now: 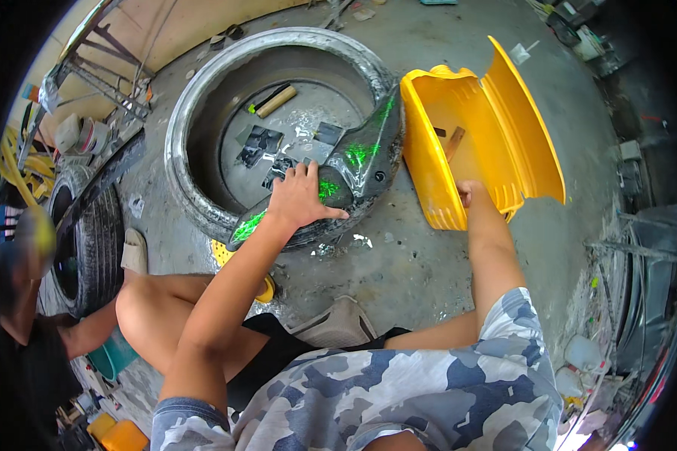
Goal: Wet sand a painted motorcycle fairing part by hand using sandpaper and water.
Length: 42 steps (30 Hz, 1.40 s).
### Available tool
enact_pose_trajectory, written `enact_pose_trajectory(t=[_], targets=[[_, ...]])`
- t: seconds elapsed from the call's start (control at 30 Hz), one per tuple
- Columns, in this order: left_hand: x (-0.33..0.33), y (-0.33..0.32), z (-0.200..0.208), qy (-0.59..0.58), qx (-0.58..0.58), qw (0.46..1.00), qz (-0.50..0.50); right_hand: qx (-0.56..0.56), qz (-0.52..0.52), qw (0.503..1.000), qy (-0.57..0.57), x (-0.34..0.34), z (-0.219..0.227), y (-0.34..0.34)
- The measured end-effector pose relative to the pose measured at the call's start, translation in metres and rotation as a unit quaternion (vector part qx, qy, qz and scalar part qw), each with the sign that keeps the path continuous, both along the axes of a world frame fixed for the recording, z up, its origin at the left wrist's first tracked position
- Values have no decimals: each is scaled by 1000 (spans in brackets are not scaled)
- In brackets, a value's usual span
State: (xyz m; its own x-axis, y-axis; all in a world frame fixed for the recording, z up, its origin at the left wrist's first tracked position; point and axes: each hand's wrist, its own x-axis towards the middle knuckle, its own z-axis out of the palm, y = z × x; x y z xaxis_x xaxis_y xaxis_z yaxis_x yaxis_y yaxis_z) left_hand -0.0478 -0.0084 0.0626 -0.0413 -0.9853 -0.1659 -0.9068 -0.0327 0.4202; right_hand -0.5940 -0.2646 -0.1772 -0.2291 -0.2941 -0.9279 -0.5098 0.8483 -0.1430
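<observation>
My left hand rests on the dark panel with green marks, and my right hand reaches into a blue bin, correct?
Not blue: the bin is yellow, as the head view shows. The rest holds: left hand on panel, right hand in bin.

Two tires (105, 248), left and upper centre; one yellow plastic bin (535, 143), upper right; one green-marked black panel (362, 154), centre; the wearer's two bare hands (302, 197).

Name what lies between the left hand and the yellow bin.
Head view: the right end of the dark, green-patterned panel lies between the left hand and the yellow bin.
</observation>
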Motion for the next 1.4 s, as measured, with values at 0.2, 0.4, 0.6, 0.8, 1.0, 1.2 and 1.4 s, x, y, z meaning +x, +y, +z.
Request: enact_pose_trajectory(t=[0.2,0.4,0.6,0.8,1.0,1.2,1.4], targets=[[46,22,-2,-162,74,982,64,-56,-74,940,-330,219,27,62],[28,10,-9,-123,49,990,44,-149,-125,825,-531,181,148,19],[17,11,-22,-119,-6,993,-8,-211,242,862,-393,355,272,91],[-15,11,-40,-111,-149,982,-23,-435,398,749,-300,374,279,119],[-14,37,-25,-154,-135,974,-100,-421,249,869,78,218,169,43],[-21,56,-7,-127,-142,974,-121,-327,389,763,400,96,29,17],[2,44,-15,-114,-181,970,-113,-91,-134,943,-292,194,51,58]])
